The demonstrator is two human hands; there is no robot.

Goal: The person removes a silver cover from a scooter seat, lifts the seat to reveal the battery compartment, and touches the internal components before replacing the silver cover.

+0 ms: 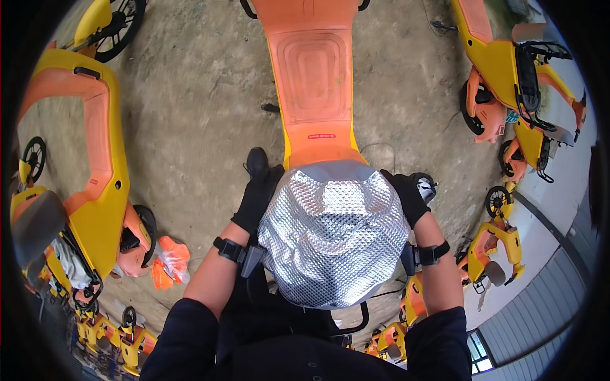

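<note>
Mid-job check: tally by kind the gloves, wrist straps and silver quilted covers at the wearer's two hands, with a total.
Black gloves, left and right: 2
Wrist straps, left and right: 2
Silver quilted cover: 1
Total: 5
</note>
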